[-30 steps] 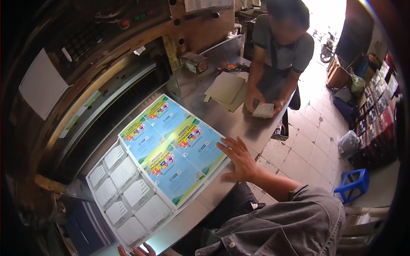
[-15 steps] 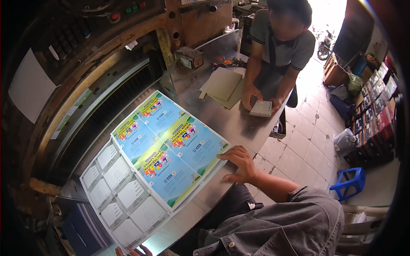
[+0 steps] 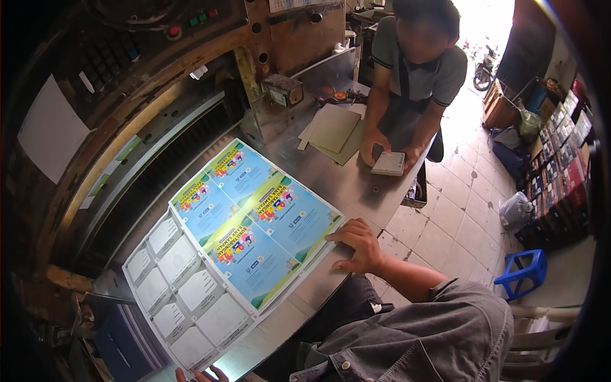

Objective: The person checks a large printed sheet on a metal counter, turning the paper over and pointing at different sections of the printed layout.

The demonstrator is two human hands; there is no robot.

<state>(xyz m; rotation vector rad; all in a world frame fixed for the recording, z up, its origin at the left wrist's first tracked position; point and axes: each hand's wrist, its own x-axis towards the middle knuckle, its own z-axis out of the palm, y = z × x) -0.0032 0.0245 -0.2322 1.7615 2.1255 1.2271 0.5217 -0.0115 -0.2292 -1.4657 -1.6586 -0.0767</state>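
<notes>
Bare metal table point(image 3: 347, 184) lies open between the printed sheets point(image 3: 248, 229) and brown card stack point(image 3: 334, 130); a co-worker's hands point(image 3: 382, 149) block the far edge; machine housing point(image 3: 191, 83) walls the left.

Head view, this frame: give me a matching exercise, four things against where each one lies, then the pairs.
Things:
1. stack of printed sheets
2. brown card sheets
3. small white pad
4. blue plastic stool

Places:
A. on the tiled floor, right of the table
B. under the co-worker's hands at the far table edge
C. on the steel table beyond the printed stack, left of the co-worker
D. between the person's right hand and left hand, in front of the cutting machine

Pairs: 1-D, 2-C, 3-B, 4-A
</notes>
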